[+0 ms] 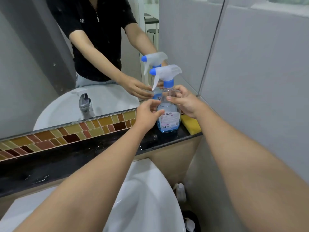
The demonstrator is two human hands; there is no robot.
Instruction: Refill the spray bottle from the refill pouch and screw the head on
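Note:
A clear spray bottle (168, 121) stands upright on the black ledge (93, 149), with blue liquid low in it and a white label. Its white trigger head (167, 72) with a blue nozzle and blue collar sits on the neck. My left hand (148, 114) is at the bottle's left side, thumb in front of the label, fingers spread. My right hand (185, 101) curls loosely around the shoulder from the right, thumb in front and fingers behind. I cannot tell whether either hand touches the bottle. No refill pouch is in view.
A yellow sponge (190, 125) lies right of the bottle against the grey wall. The mirror (41, 64) behind the ledge reflects a tap, the basin and a person. A white basin (147, 198) lies below my arms. A small white bottle (181, 192) and a dark bin (190, 221) sit lower right.

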